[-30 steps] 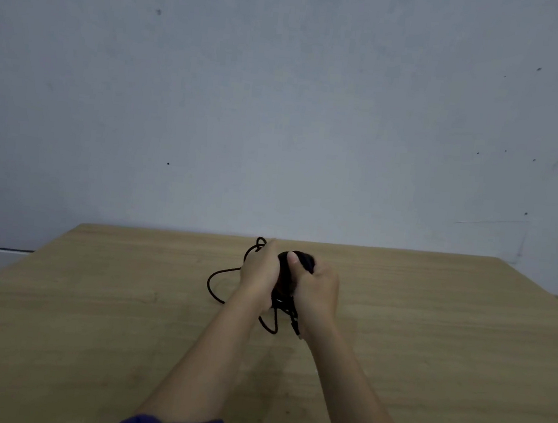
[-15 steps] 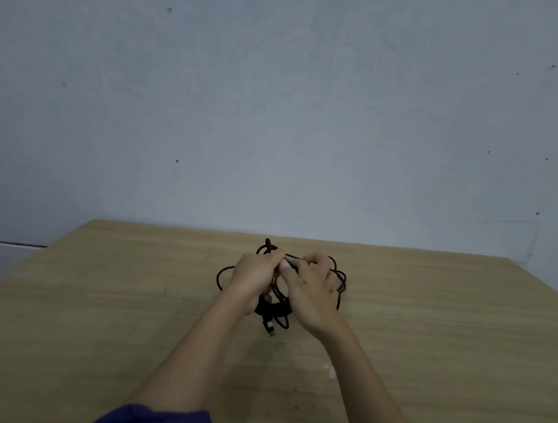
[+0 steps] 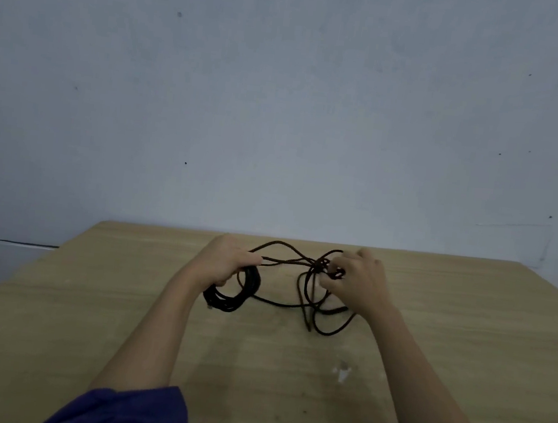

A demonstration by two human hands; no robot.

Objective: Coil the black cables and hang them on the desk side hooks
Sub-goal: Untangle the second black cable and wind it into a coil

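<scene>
A black cable lies on the wooden desk (image 3: 88,312) in two parts. My left hand (image 3: 222,262) is closed around a tight coil (image 3: 238,293) of it, which hangs below my fingers onto the desk. My right hand (image 3: 358,281) pinches a loose tangle (image 3: 321,302) of the same cable, with open loops spilling toward me. Two or three strands (image 3: 286,262) run stretched between my hands. No hooks are in view.
A plain grey wall (image 3: 281,108) rises right behind the desk's far edge. The desk's left edge (image 3: 23,274) runs diagonally, with a drop beyond it. A small white scuff (image 3: 342,373) marks the desk top near my right forearm.
My hands were pressed together over one bundle of cable. They have moved apart sideways, splitting it into a coil on the left and loose loops on the right.
</scene>
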